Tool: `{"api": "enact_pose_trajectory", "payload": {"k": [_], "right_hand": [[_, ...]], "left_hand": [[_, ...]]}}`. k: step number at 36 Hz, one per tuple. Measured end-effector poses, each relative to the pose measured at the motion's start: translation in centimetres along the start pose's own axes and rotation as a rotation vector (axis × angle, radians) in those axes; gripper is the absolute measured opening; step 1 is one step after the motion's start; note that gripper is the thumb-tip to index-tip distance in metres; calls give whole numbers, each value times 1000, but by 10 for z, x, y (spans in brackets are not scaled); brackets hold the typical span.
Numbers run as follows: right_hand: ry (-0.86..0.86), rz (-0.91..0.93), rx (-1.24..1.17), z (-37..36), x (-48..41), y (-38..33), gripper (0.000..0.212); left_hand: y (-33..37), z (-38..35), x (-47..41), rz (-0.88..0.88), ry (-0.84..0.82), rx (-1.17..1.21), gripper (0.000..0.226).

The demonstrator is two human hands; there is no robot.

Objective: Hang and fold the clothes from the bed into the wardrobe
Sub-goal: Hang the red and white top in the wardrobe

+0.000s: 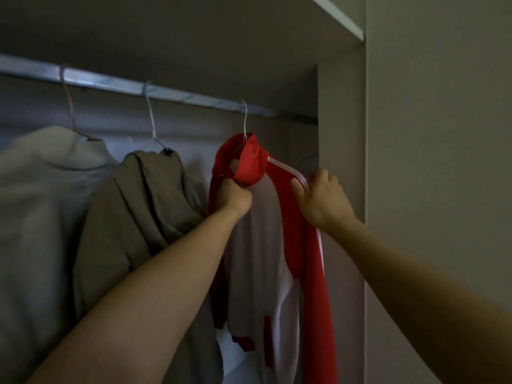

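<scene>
The red and white jacket [260, 245] is hanging on a white hanger [245, 120] hooked over the wardrobe rail [124, 85], to the right of a brown garment [138, 203]. The left hand [234, 196] is gripping the red collar in a closed fist. The right hand [321, 198] is curling its fingers around the striped shoulder. The fabric is probably light, soft and limp, so collar and shoulder seams are the best holds.

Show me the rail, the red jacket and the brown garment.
rail [194, 97], head view, bare stretch between hangers
red jacket [250, 162], head view, collar
brown garment [144, 206], head view, shoulder fold
</scene>
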State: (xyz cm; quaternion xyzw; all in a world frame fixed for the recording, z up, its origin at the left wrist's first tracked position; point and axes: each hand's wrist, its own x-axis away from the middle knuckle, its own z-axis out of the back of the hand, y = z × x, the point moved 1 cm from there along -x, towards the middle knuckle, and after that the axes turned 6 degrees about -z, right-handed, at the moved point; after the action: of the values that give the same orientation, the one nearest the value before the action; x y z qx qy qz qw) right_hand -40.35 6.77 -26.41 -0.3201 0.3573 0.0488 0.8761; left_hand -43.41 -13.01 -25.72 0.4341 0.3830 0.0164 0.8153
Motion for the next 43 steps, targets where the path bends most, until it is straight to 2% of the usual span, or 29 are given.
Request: {"api": "enact_pose_trajectory", "payload": {"k": [4, 7, 10, 14, 18, 21, 24, 28, 33, 37, 40, 43], "right_hand": [[-82, -22, -106, -6, -18, -28, 66], [-76, -11, -159, -7, -30, -44, 62], [-71, 16, -74, -10, -42, -63, 57], [-216, 61, 41, -20, -57, -82, 38], [-304, 72, 75, -27, -53, -82, 27], [-372, 37, 103, -26, -44, -79, 21], [-523, 1, 119, -12, -37, -78, 21], [-693, -125, 118, 30, -29, -82, 38], [-756, -272, 106, 97, -8, -96, 36], [-717, -361, 71, 153, 4, -103, 28], [-650, -543, 87, 197, 10, -98, 38], [-528, -642, 118, 248, 19, -88, 45]], "left_hand": [[2, 5, -3, 26, -31, -70, 32], [-6, 6, -14, 25, -27, -88, 27], [-16, 1, -29, 55, -24, -51, 23], [-28, -5, -38, 176, -101, -19, 29], [-32, -3, -29, 312, -240, 136, 20], [-16, -1, -18, 477, -248, 357, 22], [2, 18, -5, 457, -291, 253, 22], [42, 56, 12, 411, -433, 116, 18], [109, 89, 34, 360, -548, 63, 16], [167, 91, 50, 269, -652, 95, 14], [204, 83, 63, 231, -702, 199, 19], [237, 72, 79, 158, -788, 300, 20]]}}
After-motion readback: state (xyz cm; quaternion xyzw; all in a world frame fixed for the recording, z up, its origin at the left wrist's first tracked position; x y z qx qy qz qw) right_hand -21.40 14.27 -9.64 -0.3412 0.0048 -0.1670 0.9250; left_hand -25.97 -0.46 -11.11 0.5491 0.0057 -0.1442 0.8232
